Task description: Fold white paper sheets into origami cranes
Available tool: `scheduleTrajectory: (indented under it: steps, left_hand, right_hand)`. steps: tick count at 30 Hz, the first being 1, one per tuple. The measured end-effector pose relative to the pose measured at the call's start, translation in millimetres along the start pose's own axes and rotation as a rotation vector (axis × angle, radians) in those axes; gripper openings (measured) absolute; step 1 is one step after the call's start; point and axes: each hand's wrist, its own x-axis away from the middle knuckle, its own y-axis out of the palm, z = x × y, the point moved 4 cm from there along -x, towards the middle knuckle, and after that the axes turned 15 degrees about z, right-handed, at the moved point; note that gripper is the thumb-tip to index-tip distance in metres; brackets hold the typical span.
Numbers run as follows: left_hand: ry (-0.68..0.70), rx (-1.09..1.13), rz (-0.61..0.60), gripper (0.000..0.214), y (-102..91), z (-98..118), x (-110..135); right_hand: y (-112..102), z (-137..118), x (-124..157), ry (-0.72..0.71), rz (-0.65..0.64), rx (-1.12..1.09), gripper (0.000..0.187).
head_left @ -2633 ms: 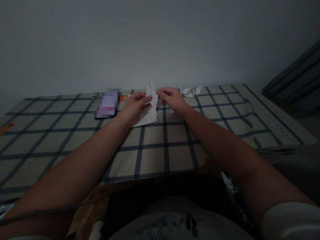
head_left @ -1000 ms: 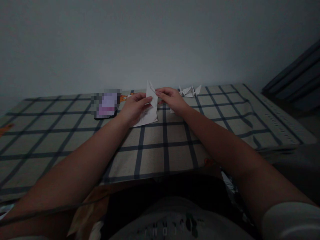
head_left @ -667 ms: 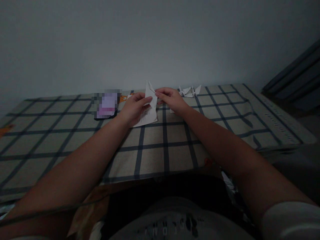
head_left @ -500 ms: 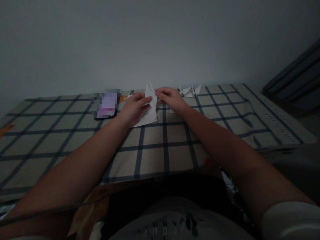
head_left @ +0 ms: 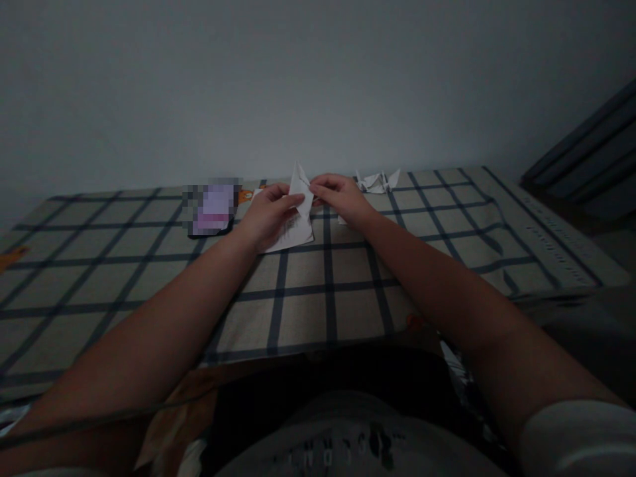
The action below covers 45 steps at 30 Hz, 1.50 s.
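Note:
A small folded white paper piece (head_left: 300, 187) stands upright between my two hands, its tip pointing up. Thumb and fingers of my left hand (head_left: 265, 215) pinch its lower left edge. My right hand (head_left: 339, 195) pinches its right edge, fingers closed on the fold. Under my hands a flat white paper sheet (head_left: 294, 233) lies on the checked cloth (head_left: 328, 291).
Finished white paper cranes (head_left: 377, 181) sit at the far edge, just right of my right hand. A dark phone with a lit, blurred screen (head_left: 212, 209) lies to the left of my left hand. A grey wall rises behind; dark furniture stands at the far right.
The hands stay in place on the folded paper. My left fingers have shifted slightly up along its edge, and the paper tip has tilted a little.

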Motion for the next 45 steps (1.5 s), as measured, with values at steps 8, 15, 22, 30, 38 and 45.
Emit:
scheduleTrajectory:
  steps: [8, 15, 22, 30, 38, 45]
  left_hand:
    - [0.04, -0.012, -0.005, 0.028, 1.6, -1, 0]
    - [0.087, -0.014, 0.039, 0.052, -0.3, 0, -3]
    - [-0.026, -0.014, -0.005, 0.022, 1.8, -5, -1]
    - [0.067, -0.082, 0.046, 0.024, -2.8, 0, -2]
    - [0.097, -0.09, 0.04, 0.021, -2.0, -3, -1]
    - [0.132, -0.1, 0.054, 0.032, -1.1, 3, 0]
  right_hand:
    - [-1, 5, -3, -0.027, 0.024, 0.077, 0.011]
    - [0, 5, -3, -0.004, 0.04, 0.124, 0.013]
    - [4, 1, 0, 0.055, -0.002, 0.097, 0.015]
    - [8, 3, 5, 0.155, -0.024, 0.013, 0.016]
    - [9, 2, 6, 0.149, -0.079, 0.104, 0.021]
    - [8, 2, 6, 0.118, -0.094, 0.114, 0.022]
